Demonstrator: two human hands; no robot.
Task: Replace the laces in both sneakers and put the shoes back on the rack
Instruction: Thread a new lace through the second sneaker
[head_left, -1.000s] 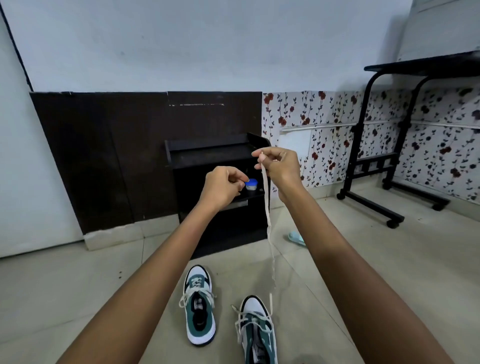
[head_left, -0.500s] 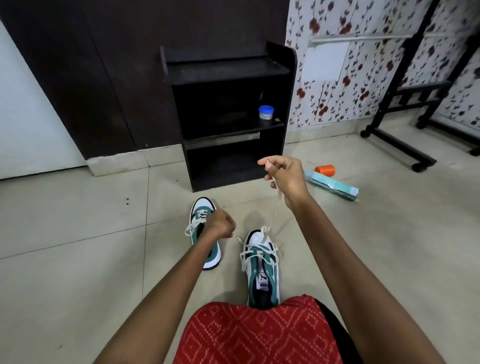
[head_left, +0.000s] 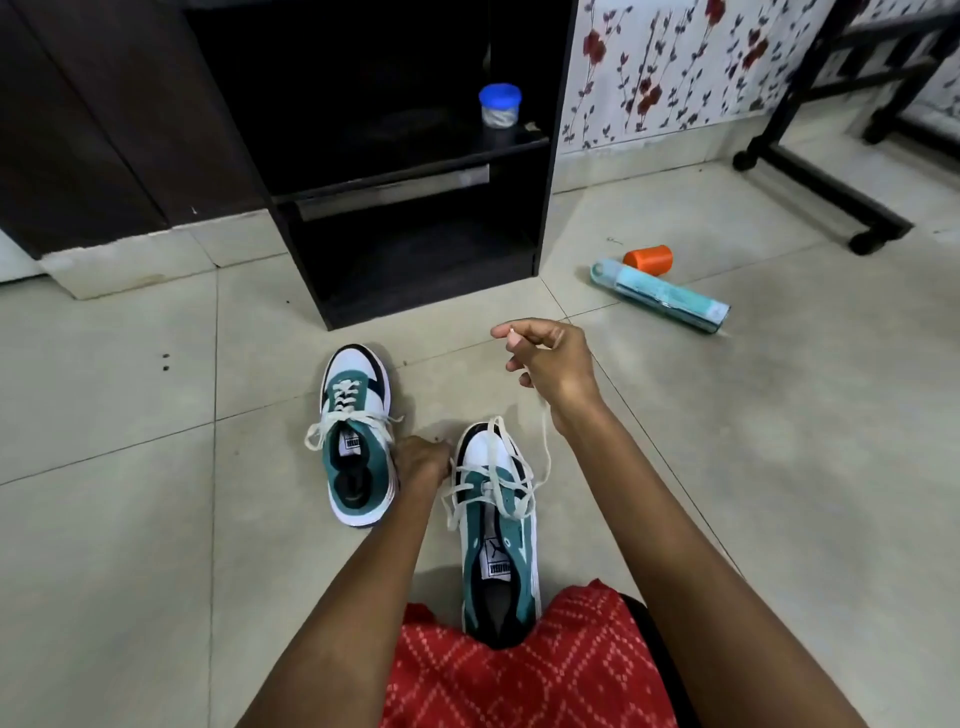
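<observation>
Two teal, white and black sneakers stand on the tiled floor, toes toward the black rack. The left sneaker has its white lace threaded and loosely spread. The right sneaker has a loose tangled white lace, one end rising to my right hand, which pinches it above the toe. My left hand is curled in a fist at the right sneaker's left side by the toe; what it holds is hidden.
A small jar with a blue lid stands on the rack's middle shelf. An orange cup and a teal tube lie on the floor to the right. A black wheeled stand is at far right. Red cloth covers my lap.
The view dropped from the wall to the floor. Both hands came down from rack height; my left hand reached the right sneaker, my right hand lowered with the lace.
</observation>
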